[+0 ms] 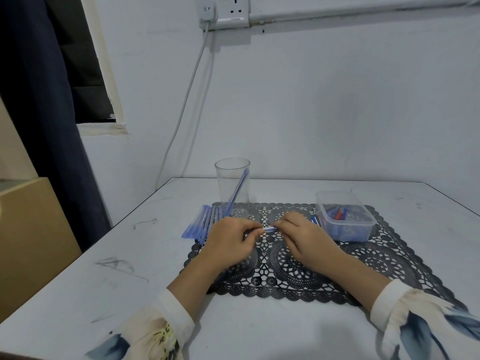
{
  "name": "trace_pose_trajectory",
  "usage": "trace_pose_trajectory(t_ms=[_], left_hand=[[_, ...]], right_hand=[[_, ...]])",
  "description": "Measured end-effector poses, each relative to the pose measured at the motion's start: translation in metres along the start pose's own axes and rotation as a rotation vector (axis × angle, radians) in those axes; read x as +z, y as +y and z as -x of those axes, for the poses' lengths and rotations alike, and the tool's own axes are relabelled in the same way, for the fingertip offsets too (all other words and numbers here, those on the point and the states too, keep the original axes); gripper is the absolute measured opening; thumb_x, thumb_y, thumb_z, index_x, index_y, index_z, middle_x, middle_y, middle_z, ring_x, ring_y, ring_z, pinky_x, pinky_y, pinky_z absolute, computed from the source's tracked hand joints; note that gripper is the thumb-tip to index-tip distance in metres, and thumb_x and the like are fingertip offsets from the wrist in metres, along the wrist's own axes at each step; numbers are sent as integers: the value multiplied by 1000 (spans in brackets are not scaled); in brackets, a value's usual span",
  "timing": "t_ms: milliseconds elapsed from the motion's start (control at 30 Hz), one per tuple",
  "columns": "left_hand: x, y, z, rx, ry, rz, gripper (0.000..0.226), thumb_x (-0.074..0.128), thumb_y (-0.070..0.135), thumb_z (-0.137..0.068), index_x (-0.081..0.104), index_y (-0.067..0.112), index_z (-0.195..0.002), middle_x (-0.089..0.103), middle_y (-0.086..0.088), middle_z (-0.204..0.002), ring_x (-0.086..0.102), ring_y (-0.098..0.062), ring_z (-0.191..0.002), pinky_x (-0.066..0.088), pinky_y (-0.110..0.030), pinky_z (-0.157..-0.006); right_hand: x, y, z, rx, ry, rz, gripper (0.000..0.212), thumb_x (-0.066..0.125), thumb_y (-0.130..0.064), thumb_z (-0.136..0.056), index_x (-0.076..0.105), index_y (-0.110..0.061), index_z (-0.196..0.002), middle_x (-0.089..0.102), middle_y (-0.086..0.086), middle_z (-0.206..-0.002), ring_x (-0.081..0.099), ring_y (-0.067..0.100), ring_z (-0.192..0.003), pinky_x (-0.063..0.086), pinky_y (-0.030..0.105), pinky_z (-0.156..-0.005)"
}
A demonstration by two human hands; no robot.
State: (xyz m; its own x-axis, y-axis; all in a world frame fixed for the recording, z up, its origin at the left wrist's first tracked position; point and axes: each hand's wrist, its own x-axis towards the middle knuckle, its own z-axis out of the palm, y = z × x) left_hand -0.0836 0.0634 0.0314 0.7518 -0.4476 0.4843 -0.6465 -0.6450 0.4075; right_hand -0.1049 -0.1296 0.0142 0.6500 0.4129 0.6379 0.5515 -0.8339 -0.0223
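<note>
pen pinched between left hand and right hand over mat centre, cup and tub just beyond.

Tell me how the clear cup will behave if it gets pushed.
The cup is tall, narrow and looks like thin plastic, so it is probably light and apt to tip. The one pen leaning inside may shift its weight sideways. It stands on the lace mat, so it may catch rather than slide.

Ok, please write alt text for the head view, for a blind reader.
The left hand and right hand pinch a blue pen above a black mat; nearby are a cup holding one pen, a row of pens and a plastic box.
</note>
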Motion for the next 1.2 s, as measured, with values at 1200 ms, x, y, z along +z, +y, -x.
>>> trace_pose_trajectory(t_ms=[1200], left_hand=[[-3, -13, -4, -157, 71, -22, 24, 56, 33, -91, 68, 26, -111, 72, 8, -99, 64, -7, -90, 53, -29, -83]], right_hand=[[7, 15, 0, 196, -244, -68, 24, 53, -20, -93, 64, 2, -91, 56, 8, -92, 53, 21, -90, 34, 22, -74]])
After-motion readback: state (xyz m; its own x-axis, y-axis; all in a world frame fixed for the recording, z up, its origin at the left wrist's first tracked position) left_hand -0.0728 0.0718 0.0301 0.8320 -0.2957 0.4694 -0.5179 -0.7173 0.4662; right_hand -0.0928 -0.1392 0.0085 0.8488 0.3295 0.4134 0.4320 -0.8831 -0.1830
